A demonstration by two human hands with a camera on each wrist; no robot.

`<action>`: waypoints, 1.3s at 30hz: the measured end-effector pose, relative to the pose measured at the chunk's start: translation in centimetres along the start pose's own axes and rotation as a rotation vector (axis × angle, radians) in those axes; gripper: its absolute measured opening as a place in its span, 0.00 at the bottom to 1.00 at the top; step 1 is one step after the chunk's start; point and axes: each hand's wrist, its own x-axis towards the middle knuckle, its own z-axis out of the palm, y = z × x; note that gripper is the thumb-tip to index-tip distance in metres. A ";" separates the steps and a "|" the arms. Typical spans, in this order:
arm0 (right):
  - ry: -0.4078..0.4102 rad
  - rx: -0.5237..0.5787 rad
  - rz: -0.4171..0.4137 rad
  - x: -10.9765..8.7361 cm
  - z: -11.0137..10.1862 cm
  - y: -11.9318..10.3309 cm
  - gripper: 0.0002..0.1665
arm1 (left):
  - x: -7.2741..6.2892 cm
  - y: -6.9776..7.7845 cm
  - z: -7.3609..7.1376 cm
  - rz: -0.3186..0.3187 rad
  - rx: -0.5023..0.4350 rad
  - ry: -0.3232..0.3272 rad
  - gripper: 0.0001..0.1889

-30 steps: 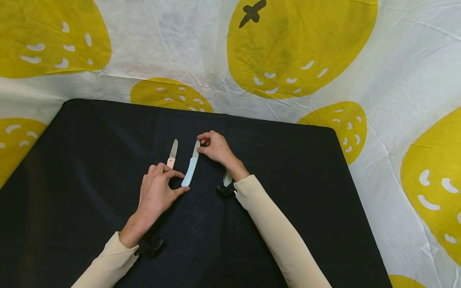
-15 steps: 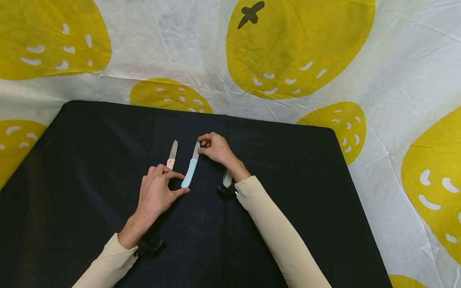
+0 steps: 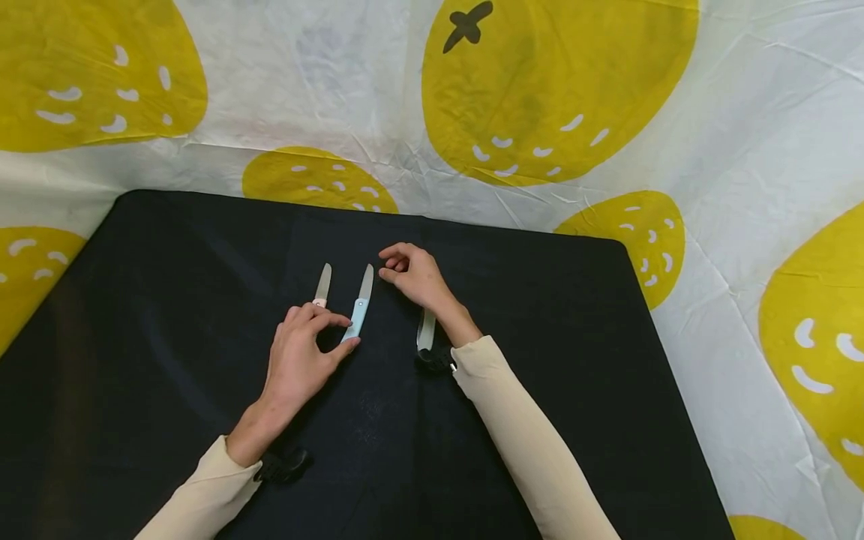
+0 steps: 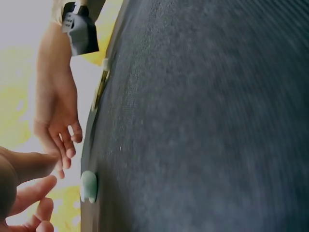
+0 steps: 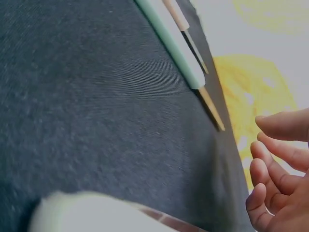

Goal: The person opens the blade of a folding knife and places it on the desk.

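Note:
A knife with a light blue handle (image 3: 360, 311) lies on the black cloth, blade pointing away. My left hand (image 3: 300, 352) hovers at its handle end, thumb and forefinger spread; in the left wrist view these fingers are apart from the knife's end (image 4: 88, 186). To the left, a knife with a pale pink handle (image 3: 322, 285) lies roughly parallel, its handle mostly hidden by my left hand. My right hand (image 3: 415, 274) is just right of the blue knife's tip, loosely curled, holding nothing. Under my right wrist lies a pale, long thing (image 3: 426, 330), partly hidden; its kind is unclear.
A black cloth (image 3: 540, 360) covers the table. Behind it hangs a white sheet (image 3: 351, 67) with large yellow fruit shapes. Black straps with small devices sit on both wrists.
My right hand has let go of the blue knife's blade and moved right. My left fingers have shifted slightly up over the handle's end. The knives stay in place.

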 end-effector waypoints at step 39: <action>0.128 0.016 0.056 -4.1 -5.0 3.2 0.13 | 0.4 4.7 3.2 0.048 -0.136 -0.253 0.14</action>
